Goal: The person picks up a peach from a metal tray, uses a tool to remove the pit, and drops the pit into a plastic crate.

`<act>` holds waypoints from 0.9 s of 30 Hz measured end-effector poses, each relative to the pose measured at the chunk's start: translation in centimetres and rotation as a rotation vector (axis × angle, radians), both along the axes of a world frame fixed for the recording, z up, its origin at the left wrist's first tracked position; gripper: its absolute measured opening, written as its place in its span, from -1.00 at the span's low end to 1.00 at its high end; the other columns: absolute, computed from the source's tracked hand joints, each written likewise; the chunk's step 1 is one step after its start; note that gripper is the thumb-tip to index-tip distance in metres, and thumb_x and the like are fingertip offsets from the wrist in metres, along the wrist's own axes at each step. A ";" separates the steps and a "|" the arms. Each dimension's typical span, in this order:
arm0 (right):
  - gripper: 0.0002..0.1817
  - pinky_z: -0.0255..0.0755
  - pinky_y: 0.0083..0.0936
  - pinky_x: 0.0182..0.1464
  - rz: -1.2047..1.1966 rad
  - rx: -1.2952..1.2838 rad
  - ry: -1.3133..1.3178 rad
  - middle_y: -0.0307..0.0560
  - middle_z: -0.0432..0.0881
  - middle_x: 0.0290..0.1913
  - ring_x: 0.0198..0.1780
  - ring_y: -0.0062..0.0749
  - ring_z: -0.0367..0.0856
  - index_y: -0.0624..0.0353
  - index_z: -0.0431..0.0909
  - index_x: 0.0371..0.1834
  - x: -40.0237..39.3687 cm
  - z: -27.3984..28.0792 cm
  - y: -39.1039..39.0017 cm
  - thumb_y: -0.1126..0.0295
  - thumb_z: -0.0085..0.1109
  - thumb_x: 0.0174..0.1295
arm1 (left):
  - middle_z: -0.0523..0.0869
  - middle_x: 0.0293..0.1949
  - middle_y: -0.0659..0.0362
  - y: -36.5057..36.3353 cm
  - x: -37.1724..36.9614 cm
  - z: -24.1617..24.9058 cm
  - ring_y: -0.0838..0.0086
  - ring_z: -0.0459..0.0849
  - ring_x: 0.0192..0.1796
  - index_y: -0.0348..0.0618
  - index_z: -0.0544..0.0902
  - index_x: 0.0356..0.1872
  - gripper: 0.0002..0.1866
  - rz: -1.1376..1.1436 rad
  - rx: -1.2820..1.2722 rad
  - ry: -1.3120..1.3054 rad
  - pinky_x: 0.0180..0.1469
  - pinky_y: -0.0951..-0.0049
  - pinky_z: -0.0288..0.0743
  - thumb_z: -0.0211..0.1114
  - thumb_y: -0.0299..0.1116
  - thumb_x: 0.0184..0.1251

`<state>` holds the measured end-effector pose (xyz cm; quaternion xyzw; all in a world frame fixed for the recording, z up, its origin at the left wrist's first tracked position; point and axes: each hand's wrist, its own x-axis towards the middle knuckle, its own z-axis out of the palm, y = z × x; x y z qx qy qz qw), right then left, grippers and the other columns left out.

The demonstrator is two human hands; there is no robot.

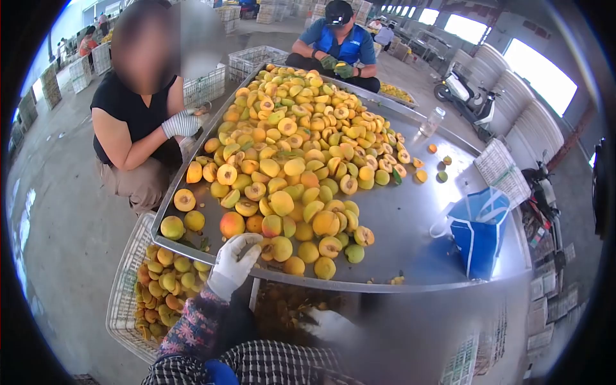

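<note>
We're holding our left hand (235, 262) curled at the metal table (417, 240) edge, can't tell if gripping; one roundish fruit (280, 249)'s sitting just right of it, blurry right hand (332, 325) farther, grip unclear.

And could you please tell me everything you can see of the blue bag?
The blue bag has white trim and pale handles, one looping out to its left. It looks soft, perhaps woven plastic. It stands upright on the metal table, near the right-hand end, clear of the fruit pile. Nothing else seems to touch it; its contents can't be made out.
</note>
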<state>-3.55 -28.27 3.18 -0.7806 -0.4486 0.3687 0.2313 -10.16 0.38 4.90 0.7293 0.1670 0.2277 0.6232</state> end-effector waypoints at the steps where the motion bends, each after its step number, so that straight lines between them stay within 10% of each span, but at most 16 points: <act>1: -0.40 0.46 -0.13 0.12 0.047 0.070 -0.046 0.36 0.60 0.04 0.06 0.21 0.58 0.20 0.37 0.33 0.3 -1.6 -0.6 -0.03 0.02 0.41 | 0.66 -0.12 0.25 0.1 0.0 -0.5 0.63 0.61 -0.07 -0.30 0.62 0.03 -0.78 0.005 0.015 -0.005 0.00 0.58 0.50 0.23 -0.52 0.40; 7: -0.54 0.44 -0.61 -0.23 -0.368 0.073 0.334 -0.21 0.63 -0.29 -0.31 -0.59 0.53 0.14 0.43 0.32 -1.0 3.9 0.4 0.18 0.10 0.45 | 0.64 -0.27 0.32 -0.1 0.4 -1.1 0.71 0.57 -0.26 -0.27 0.67 -0.03 -0.81 0.019 -0.022 -0.095 -0.22 0.64 0.48 0.24 -0.49 0.40; 10: -0.61 0.42 -0.63 -0.32 -0.372 0.172 0.579 -0.25 0.61 -0.33 -0.37 -0.63 0.53 0.18 0.46 0.23 2.8 3.9 0.7 0.22 0.09 0.45 | 0.65 -0.31 0.33 0.1 0.4 -1.7 0.75 0.53 -0.32 -0.25 0.68 -0.05 -0.82 0.042 0.085 -0.082 -0.27 0.66 0.44 0.26 -0.47 0.40; 15: -0.73 0.38 -0.52 -0.48 -0.087 0.254 -0.091 -0.22 0.58 -0.41 -0.51 -0.61 0.50 0.21 0.46 -0.11 5.3 18.4 7.6 0.21 0.12 0.39 | 0.72 -0.26 0.30 -0.3 0.1 -0.8 0.72 0.61 -0.28 -0.25 0.68 -0.03 -0.80 0.044 0.035 -0.063 -0.22 0.64 0.51 0.26 -0.43 0.41; 27: -0.51 0.31 -0.76 -0.53 -0.362 1.164 0.021 -0.25 0.53 -0.41 -0.55 -0.70 0.44 0.25 0.32 0.33 6.9 29.0 11.1 0.20 0.01 0.45 | 0.74 -0.29 0.28 -0.4 -0.1 0.0 0.69 0.64 -0.29 -0.22 0.69 -0.01 -0.76 0.043 0.056 -0.065 -0.20 0.60 0.54 0.27 -0.34 0.42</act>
